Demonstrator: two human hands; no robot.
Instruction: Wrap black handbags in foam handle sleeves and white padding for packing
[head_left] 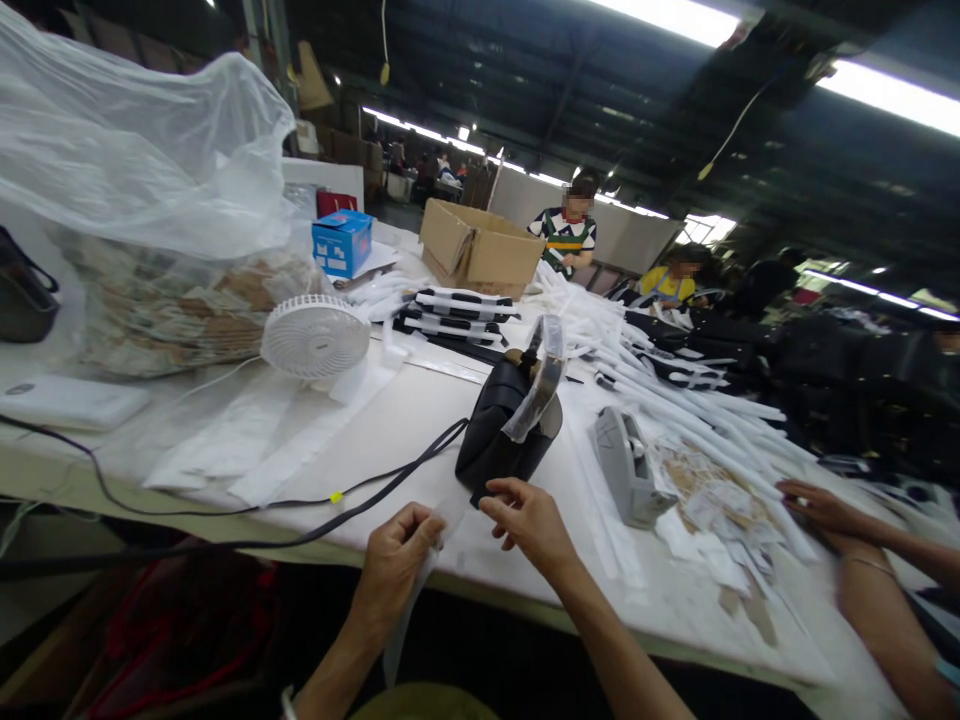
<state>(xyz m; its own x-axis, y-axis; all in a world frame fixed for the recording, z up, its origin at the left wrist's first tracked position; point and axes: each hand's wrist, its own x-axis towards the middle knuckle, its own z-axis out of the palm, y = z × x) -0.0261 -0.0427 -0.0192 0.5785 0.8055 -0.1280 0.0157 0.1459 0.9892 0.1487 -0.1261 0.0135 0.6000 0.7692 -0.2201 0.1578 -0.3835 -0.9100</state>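
Note:
My left hand (397, 555) is closed in a pinch on a translucent plastic strip (409, 610), which hangs down past the table edge. My right hand (529, 525) has its fingers loosely curved and apart. Its fingertips are at the lower front corner of a black handbag (491, 420), and whether they touch it I cannot tell. The bag stands tilted on the table, its handle (541, 385) arched up and wrapped in clear film. A long black strap (375, 505) runs from the bag leftward over the table edge.
A grey tape dispenser (630, 470) stands right of the bag, beside crumpled scraps (720, 500). White-wrapped strips (675, 400) are heaped behind. A white fan (315, 338), a cardboard box (480, 245) and a large plastic bag (165, 290) stand farther back. A co-worker's hand (821, 505) rests at the right.

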